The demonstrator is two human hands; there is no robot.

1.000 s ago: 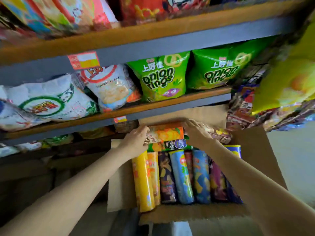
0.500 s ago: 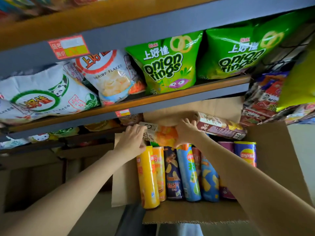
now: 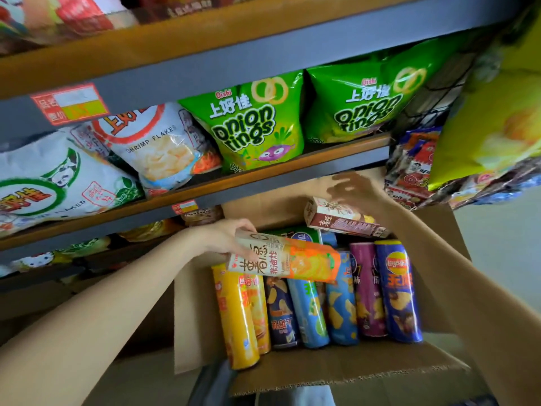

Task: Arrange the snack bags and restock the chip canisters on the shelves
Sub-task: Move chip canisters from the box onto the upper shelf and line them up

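Head view: restocking from cardboard box [image 3: 336, 373].
Left hand [image 3: 225, 238] gripping orange-cream carton [image 3: 284, 260]; right hand [image 3: 351, 187] blurred, fingers spread; "Lay's" canister [image 3: 398, 291], "Oishi Onion Rings" bags [image 3: 251, 124].

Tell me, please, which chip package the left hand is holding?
The orange-and-cream box, gripped by the left hand above the canisters; the brown box lies apart.

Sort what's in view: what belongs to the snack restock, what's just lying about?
In the job:
- orange box, gripped by left hand
- brown box, under blurred right hand
- canisters in carton
- onion ring bags
- shrimp flake bags

Just there:
- price tag
- hanging snack packs
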